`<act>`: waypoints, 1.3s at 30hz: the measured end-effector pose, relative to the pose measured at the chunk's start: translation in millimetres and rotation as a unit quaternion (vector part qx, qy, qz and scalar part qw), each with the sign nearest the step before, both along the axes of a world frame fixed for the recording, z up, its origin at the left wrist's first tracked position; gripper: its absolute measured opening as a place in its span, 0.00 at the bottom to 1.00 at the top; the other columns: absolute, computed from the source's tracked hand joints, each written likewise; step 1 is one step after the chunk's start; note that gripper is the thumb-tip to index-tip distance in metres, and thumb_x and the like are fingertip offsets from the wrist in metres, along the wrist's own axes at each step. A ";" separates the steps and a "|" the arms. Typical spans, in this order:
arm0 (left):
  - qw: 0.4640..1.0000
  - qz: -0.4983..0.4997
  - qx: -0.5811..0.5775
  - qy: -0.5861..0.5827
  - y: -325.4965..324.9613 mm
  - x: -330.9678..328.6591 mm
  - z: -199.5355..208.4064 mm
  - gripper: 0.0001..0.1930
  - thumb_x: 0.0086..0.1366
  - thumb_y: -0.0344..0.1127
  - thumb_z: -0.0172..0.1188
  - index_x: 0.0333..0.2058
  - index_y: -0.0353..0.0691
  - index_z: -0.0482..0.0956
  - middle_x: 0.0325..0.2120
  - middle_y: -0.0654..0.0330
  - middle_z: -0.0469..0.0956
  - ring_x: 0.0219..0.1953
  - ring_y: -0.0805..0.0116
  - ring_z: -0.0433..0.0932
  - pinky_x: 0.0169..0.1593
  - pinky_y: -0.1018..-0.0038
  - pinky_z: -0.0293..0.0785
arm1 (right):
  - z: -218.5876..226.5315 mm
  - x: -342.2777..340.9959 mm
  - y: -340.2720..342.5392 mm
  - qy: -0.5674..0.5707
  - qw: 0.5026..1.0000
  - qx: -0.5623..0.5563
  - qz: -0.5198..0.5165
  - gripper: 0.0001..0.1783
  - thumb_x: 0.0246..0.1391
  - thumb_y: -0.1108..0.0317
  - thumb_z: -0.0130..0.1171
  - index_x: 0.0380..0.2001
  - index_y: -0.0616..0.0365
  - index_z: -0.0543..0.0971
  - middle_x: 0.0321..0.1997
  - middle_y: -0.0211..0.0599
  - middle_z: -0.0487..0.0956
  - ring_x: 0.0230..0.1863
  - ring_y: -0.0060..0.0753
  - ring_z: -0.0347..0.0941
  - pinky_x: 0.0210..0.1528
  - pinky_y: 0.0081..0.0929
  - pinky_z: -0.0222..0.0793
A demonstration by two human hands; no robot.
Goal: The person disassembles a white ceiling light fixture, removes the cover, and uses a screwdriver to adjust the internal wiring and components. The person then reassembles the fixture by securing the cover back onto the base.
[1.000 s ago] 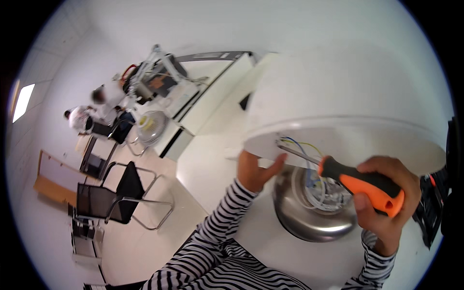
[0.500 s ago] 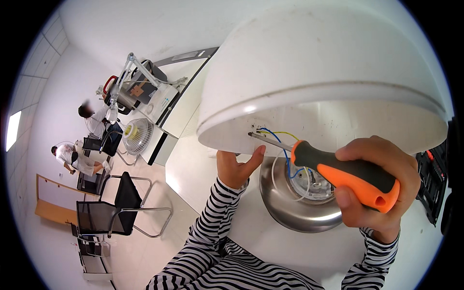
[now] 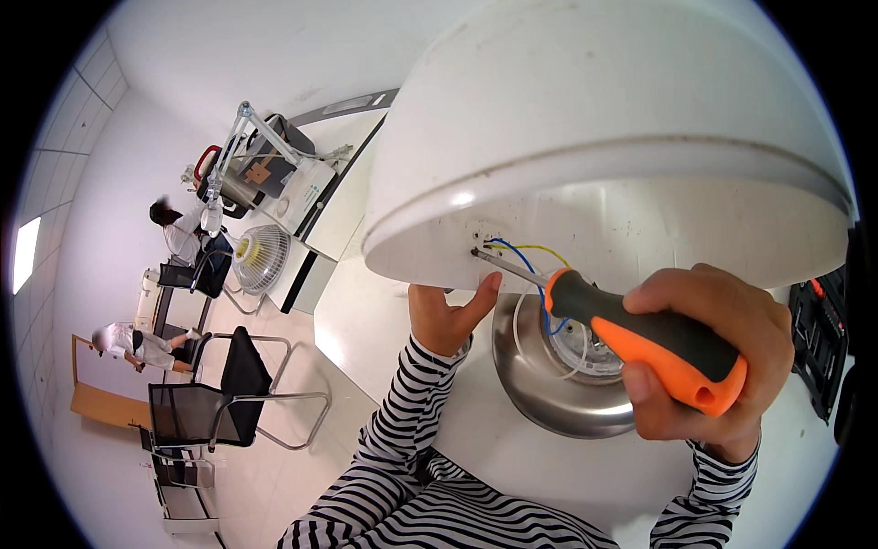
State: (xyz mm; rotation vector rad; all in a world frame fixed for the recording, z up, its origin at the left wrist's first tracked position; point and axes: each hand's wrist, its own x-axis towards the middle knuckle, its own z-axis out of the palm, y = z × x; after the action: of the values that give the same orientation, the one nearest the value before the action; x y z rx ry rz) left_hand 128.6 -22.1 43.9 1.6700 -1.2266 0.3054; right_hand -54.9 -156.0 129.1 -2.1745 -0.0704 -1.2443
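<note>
A large white dome-shaped shell (image 3: 585,101) fills the upper right, its open side turned toward me. At its lower left edge, my left hand (image 3: 446,316) grips the rim with the thumb up; the other fingers are mostly hidden. My right hand (image 3: 722,339) is wrapped round the handle of an orange and black screwdriver (image 3: 672,361). Its tip meets the shell's inner wall, beside small holes where a blue wire (image 3: 546,311) and a yellow wire (image 3: 540,249) come out. Behind the tool, a round brushed-metal base (image 3: 540,403) rests on the table, partly covered by the shell.
The white table (image 3: 494,467) spreads beneath my arms. At the right lies an open black tool case (image 3: 819,339). To the left are a caged fan-like lamp (image 3: 261,258), a jointed-arm lamp (image 3: 240,123), a grey box (image 3: 279,151) and black chairs (image 3: 240,371). Two people are farther off.
The shell has tilted and shifted slightly left. My right hand and the screwdriver handle have moved a little left, while the tip stays by the holes. A person in the background has moved lower.
</note>
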 end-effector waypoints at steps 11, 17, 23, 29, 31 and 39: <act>1.000 -0.006 -0.005 0.022 0.3 0.2 -1.6 0.15 0.46 0.28 0.62 0.33 0.31 0.71 0.27 0.53 0.75 0.28 0.61 0.74 0.33 0.73 0.69 | 0.7 -3.6 1.6 0.009 1.000 -0.001 -0.001 0.15 0.26 0.65 0.57 0.21 0.63 0.73 0.15 0.36 0.72 0.13 0.26 0.66 0.17 0.16 0.62; 1.000 -0.007 0.010 0.027 -0.3 1.7 -0.9 0.14 0.45 0.29 0.62 0.31 0.31 0.71 0.25 0.54 0.75 0.27 0.62 0.74 0.33 0.74 0.69 | 0.1 -5.4 -6.8 0.009 1.000 0.003 -0.010 0.17 0.27 0.62 0.58 0.23 0.64 0.73 0.18 0.37 0.72 0.16 0.26 0.67 0.20 0.17 0.63; 0.999 -0.005 0.004 0.035 -0.2 0.4 -1.1 0.15 0.46 0.29 0.62 0.32 0.31 0.71 0.26 0.54 0.75 0.27 0.62 0.74 0.33 0.73 0.69 | -3.7 -2.2 -4.2 0.019 0.999 0.039 0.001 0.18 0.28 0.61 0.59 0.24 0.64 0.73 0.18 0.37 0.72 0.16 0.25 0.67 0.20 0.16 0.62; 1.000 -0.011 -0.007 0.026 0.5 1.3 -2.3 0.16 0.46 0.29 0.62 0.34 0.31 0.70 0.26 0.54 0.75 0.27 0.62 0.74 0.33 0.73 0.69 | -0.7 -3.6 -1.5 0.035 0.998 0.049 0.010 0.19 0.28 0.61 0.59 0.24 0.65 0.73 0.18 0.37 0.72 0.15 0.24 0.65 0.19 0.15 0.61; 1.000 -0.005 -0.015 0.014 0.2 0.8 -2.1 0.16 0.46 0.29 0.62 0.34 0.31 0.70 0.26 0.54 0.75 0.27 0.62 0.74 0.33 0.73 0.69 | -0.4 -3.8 -2.8 0.033 0.999 0.020 0.000 0.19 0.28 0.61 0.58 0.24 0.65 0.73 0.18 0.36 0.72 0.16 0.23 0.65 0.19 0.15 0.61; 1.000 0.002 0.004 0.021 -0.2 -0.1 1.0 0.15 0.46 0.30 0.63 0.33 0.31 0.71 0.26 0.54 0.75 0.28 0.61 0.73 0.34 0.72 0.68 | -0.3 -7.3 -3.7 0.052 0.992 0.113 -0.018 0.19 0.30 0.62 0.58 0.26 0.65 0.73 0.24 0.36 0.72 0.22 0.24 0.67 0.26 0.17 0.63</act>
State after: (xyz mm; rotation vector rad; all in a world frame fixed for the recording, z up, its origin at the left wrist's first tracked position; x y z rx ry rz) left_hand 128.5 -22.3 44.9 1.6785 -1.1948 0.2681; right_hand -62.1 -159.7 128.8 -2.0472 0.1469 -1.1001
